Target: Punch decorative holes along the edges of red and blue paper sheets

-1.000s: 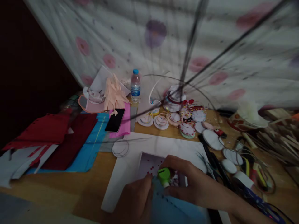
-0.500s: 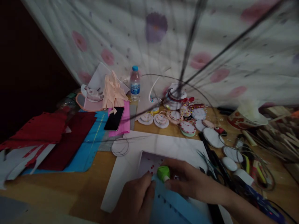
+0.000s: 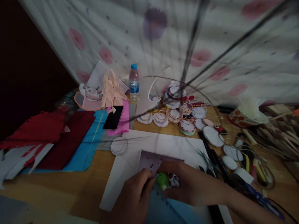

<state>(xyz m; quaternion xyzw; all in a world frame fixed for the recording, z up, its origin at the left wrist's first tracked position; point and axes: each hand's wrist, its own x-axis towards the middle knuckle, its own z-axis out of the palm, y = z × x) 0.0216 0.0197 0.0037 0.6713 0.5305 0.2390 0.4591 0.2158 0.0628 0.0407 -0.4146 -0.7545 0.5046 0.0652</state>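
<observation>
My right hand point(image 3: 187, 182) is closed round a small green craft punch point(image 3: 163, 180) with a pale knob, set against the top edge of a light blue sheet point(image 3: 163, 208). That sheet has a row of small dark holes along it. My left hand point(image 3: 135, 196) pinches the sheet's edge just left of the punch. Beneath both hands lies a shallow white box point(image 3: 142, 160) with small red bits scattered in it. Little white and dark pieces show between my right thumb and fingers. The box rests on a white board point(image 3: 116, 180).
Red sheets point(image 3: 35, 129) with punched edges and a blue sheet point(image 3: 92, 152) lie left. Behind are a phone point(image 3: 113, 117), a water bottle point(image 3: 134, 82) and several small decorated paper hats point(image 3: 161, 118). Scissors point(image 3: 209, 166), pliers point(image 3: 259, 172) and a paper bucket point(image 3: 240, 116) sit right.
Both hands have shifted slightly with the punch still on the blue sheet's edge. My right fingers have curled further over the punch, and the left hand has come closer to it.
</observation>
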